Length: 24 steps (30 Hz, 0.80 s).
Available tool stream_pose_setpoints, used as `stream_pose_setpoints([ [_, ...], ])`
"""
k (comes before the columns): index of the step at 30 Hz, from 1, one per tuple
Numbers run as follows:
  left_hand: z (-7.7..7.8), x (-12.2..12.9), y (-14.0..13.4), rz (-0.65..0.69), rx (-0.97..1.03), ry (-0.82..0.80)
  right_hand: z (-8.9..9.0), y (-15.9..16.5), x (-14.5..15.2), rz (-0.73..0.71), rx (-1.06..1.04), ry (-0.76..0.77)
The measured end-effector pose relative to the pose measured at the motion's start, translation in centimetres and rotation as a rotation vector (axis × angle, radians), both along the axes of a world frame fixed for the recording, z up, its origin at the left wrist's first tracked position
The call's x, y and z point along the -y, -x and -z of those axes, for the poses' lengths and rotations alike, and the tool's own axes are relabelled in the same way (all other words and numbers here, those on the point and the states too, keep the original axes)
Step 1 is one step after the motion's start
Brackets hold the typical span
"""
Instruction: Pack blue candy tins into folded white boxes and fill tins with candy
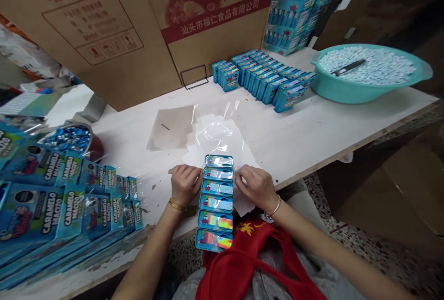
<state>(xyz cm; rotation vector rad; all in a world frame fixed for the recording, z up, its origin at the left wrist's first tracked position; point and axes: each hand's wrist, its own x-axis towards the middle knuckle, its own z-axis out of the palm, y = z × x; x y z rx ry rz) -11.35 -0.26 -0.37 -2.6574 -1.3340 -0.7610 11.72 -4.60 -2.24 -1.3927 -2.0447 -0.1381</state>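
A row of small blue tins (pixel 215 203) with shiny holographic strips runs from the table's front edge toward my body. Clear plastic film (pixel 215 136) spreads from the far end of the row over a white sheet (pixel 239 145). To the left of the row's far end, my left hand (pixel 185 185) is closed, its curled fingers pinching the film's edge. On the opposite side, my right hand (pixel 255 186) pinches the film between thumb and fingers. Whether the film runs under the tins is hidden.
Rows of blue candy boxes (pixel 263 78) stand at the back. A turquoise basin (pixel 347 92) of white pieces holds a dark scoop. Stacked caramelo cartons (pixel 41 207) and a bowl (pixel 95 147) of blue wrapped pieces occupy the left. A large cardboard box (pixel 145 78) stands behind.
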Motion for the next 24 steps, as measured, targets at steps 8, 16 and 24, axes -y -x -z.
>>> stream_pose_setpoints([
  [8,1.3,-0.9,-0.8,-0.177,-0.151,0.195,0.6,0.6,-0.4,0.213,0.13,0.235],
  [16,0.2,0.7,0.3,-0.148,-0.227,0.07,1.2,0.9,1.1,0.107,0.197,0.192],
  [24,1.8,0.4,0.5,-0.192,-0.235,0.203,1.5,1.3,0.2,0.1,0.195,0.22],
])
